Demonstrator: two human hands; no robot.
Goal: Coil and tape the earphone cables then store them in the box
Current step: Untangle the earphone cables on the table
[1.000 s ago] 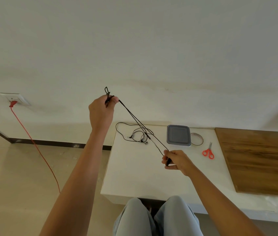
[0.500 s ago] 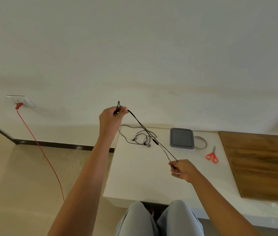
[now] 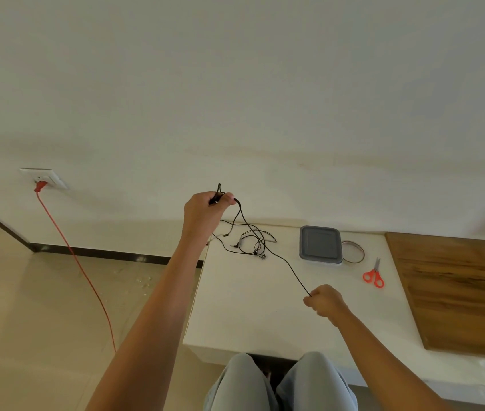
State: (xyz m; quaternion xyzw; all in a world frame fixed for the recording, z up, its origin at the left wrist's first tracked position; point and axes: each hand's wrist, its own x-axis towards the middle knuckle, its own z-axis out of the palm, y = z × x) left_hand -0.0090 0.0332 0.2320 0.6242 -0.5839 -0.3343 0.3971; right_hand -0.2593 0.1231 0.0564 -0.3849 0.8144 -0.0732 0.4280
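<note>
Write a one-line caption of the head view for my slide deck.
Both hands, left hand raised and right hand low, hold a black earphone cable above a white table beside a closed grey box.

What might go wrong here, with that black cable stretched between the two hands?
1. The held cable passes right over a second, loose earphone on the table; coiling may snag and tangle the two.
2. The box is lidded and both the left hand and right hand are occupied, so storing may loosen the coil.
</note>
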